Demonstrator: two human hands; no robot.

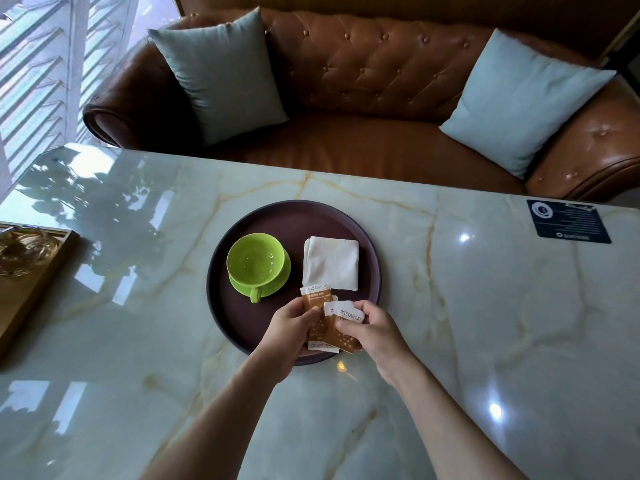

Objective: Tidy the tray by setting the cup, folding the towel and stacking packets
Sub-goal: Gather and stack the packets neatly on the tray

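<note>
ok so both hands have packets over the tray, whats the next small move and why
Probably slide the right hand's packet squarely onto the left hand's packet and lay the pile on the tray. The two overlap askew, while the cup already sits on its saucer and the towel lies folded.

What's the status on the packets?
Left hand and right hand each grip a packet over tray. Cup set, towel folded. Nothing blocking.

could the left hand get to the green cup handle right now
Probably not right away: the left hand is gripping a packet. The path looks free, though; the cup handle points toward it, nothing between them.
</note>
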